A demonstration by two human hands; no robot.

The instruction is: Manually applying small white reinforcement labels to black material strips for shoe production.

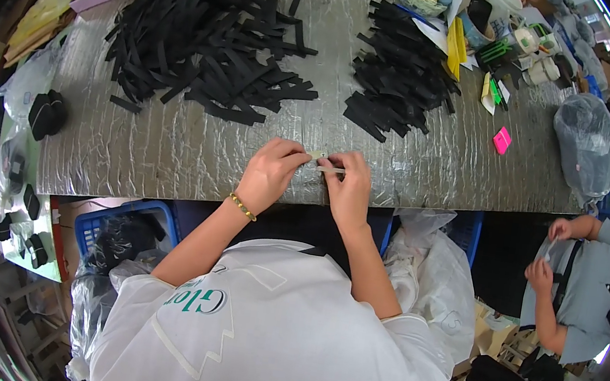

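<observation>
Close to the table's near edge, my left hand and my right hand almost meet, thumbs and fingertips pinched. Between them is a small pale strip with a dark mark on it. Part of a pale, narrow band shows across the right fingers; whether it is the same piece I cannot tell. Beyond my hands lie two heaps of short black fabric-like strips: a large left heap and a smaller right heap.
A pink block lies at the right, near a yellow holder and assorted small tools. A clear plastic bag sits at the right edge. Blue baskets and white bags flank me below the table. Another person works at the right.
</observation>
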